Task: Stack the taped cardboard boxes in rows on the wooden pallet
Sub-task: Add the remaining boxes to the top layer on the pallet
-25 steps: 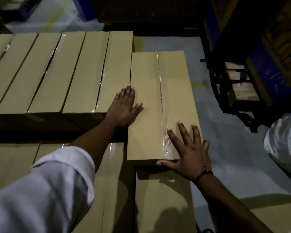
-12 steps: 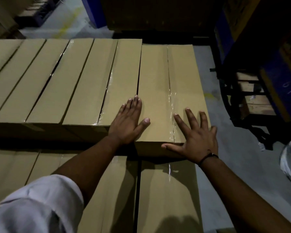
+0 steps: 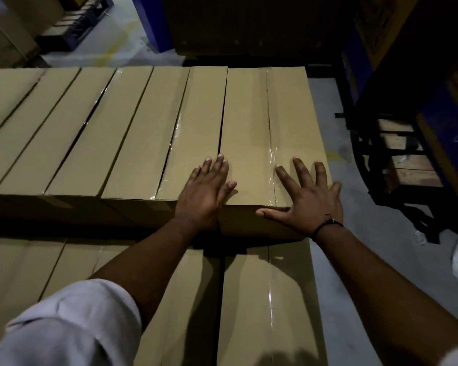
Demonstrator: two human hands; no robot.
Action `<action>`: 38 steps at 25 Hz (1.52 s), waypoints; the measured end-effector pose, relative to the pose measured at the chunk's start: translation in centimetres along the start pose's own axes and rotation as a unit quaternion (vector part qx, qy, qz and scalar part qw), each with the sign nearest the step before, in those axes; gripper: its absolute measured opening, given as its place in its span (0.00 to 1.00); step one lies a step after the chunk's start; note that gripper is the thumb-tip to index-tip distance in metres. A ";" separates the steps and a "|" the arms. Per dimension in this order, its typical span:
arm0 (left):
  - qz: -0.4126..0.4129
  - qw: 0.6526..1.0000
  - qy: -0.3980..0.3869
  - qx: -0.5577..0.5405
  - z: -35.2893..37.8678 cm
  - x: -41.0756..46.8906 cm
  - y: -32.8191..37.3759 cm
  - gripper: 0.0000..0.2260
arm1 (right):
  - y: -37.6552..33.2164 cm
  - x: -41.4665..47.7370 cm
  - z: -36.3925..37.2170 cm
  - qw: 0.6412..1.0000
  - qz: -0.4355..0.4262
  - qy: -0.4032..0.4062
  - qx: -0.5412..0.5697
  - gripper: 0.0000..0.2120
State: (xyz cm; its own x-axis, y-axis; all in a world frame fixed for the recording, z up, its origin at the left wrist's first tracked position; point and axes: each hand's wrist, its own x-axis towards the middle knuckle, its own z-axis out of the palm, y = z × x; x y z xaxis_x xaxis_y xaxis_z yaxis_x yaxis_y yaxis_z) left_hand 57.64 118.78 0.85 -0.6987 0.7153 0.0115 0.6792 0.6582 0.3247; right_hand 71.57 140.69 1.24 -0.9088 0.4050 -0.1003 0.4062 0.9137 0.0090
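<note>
A long row of smooth tan cardboard boxes lies side by side, resting on a lower layer of matching flat boxes. The rightmost oblong taped box sits tight against its neighbour. My left hand lies flat across their seam, fingers together, thumb out. My right hand presses its near right corner, fingers spread wide. A glossy clear tape strip runs lengthwise between my hands. A thin black cord circles my right wrist.
</note>
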 end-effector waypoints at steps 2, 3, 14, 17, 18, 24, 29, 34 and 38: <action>-0.006 1.000 0.006 -0.006 -0.1 0.1 0.2 0.37 | -0.1 0.2 0.0 1.000 -0.001 -0.002 0.000 0.58; -0.008 1.000 0.008 -0.006 0.0 0.1 0.2 0.37 | -0.2 0.2 0.0 1.000 0.000 -0.004 0.000 0.58; -0.028 0.999 0.023 -0.016 -0.2 0.2 0.6 0.28 | -0.2 0.8 -0.1 1.000 0.004 -0.019 0.012 0.59; -0.031 0.999 0.026 -0.018 -0.1 0.2 0.6 0.26 | -0.1 0.9 -0.2 0.999 0.005 -0.029 0.018 0.58; -0.031 0.999 0.027 -0.023 -0.1 0.2 0.7 0.27 | 0.0 0.9 -0.2 0.999 0.005 -0.033 0.025 0.58; -0.032 0.996 0.037 -0.081 0.2 0.3 -0.2 0.30 | -0.2 0.8 -0.9 0.996 0.005 -0.055 0.064 0.57; -0.033 0.996 0.044 -0.070 0.7 0.4 -0.2 0.28 | -1.4 -3.2 0.7 0.996 0.044 0.040 0.063 0.44; 0.020 0.999 0.023 0.017 0.5 -2.1 0.3 0.35 | -1.9 -10.1 4.7 0.983 0.085 0.105 0.121 0.43; 0.004 0.999 0.032 0.016 7.0 -12.6 3.0 0.34 | -3.3 -16.9 8.8 0.978 0.137 0.009 0.158 0.42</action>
State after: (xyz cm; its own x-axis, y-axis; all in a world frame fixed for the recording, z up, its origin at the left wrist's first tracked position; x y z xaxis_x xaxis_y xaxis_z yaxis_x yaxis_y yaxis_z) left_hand 70.06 113.43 -4.90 -0.7050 0.7054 0.0740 0.6914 0.6603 0.2933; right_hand 86.40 130.58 -5.89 -0.7622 0.6362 -0.1192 0.6411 0.7166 -0.2748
